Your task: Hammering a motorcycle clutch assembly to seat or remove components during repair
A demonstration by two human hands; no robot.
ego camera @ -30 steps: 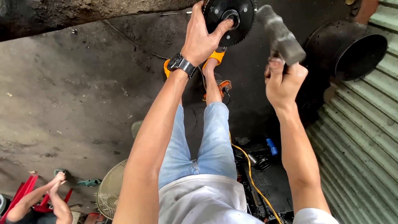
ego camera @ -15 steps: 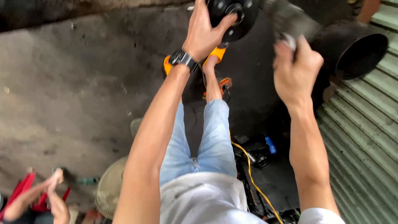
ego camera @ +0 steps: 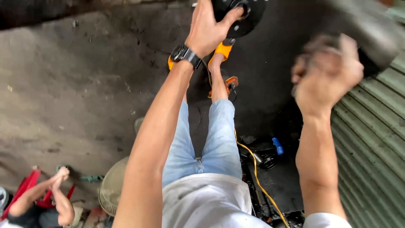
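Head view, looking down my own arms: my left hand (ego camera: 209,29) is stretched out ahead, its grip closed over the near rim of the black round part (ego camera: 242,14), thumb across its face, a dark wristwatch (ego camera: 184,54) on the wrist. That disc sits at the top edge of the picture, above my orange sandal (ego camera: 222,50). My right hand (ego camera: 327,71) is raised off to the right, well apart from the disc and at about the same height; it is smeared with motion, so I cannot tell how tightly its grip is closed. A grey blurred hammer (ego camera: 371,33) slants up and to the right from that fist, its long axis pointing away from the disc. The disc lies up and to the left of that hand. My right forearm is near upright, my left arm almost straight.
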